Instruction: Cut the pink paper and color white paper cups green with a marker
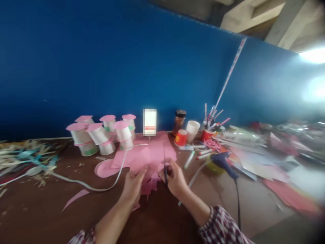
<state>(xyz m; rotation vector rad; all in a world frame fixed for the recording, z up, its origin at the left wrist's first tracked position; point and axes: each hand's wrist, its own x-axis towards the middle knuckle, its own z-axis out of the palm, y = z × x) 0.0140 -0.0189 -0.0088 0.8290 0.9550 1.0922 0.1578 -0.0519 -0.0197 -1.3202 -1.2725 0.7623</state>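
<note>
My left hand [135, 184] pinches the near left edge of a pink paper sheet [142, 156], thumb on top. Closed around the dark handles of a pair of scissors [166, 171] is my right hand [175, 179]; the thin blades point away from me over the pink paper. I cannot tell whether the blades are cutting. Jagged pink scraps [151, 185] lie below the sheet, between my hands. A rounded pink piece [103, 169] lies just left of the sheet.
White paper cups with pink tops [106, 145] stand stacked at back left. A white cable [101, 189] curves past my left hand. To the right are a brown jar [179, 123], a red cup [181, 138], markers [189, 160], a glue gun [224, 163] and loose paper sheets [261, 166].
</note>
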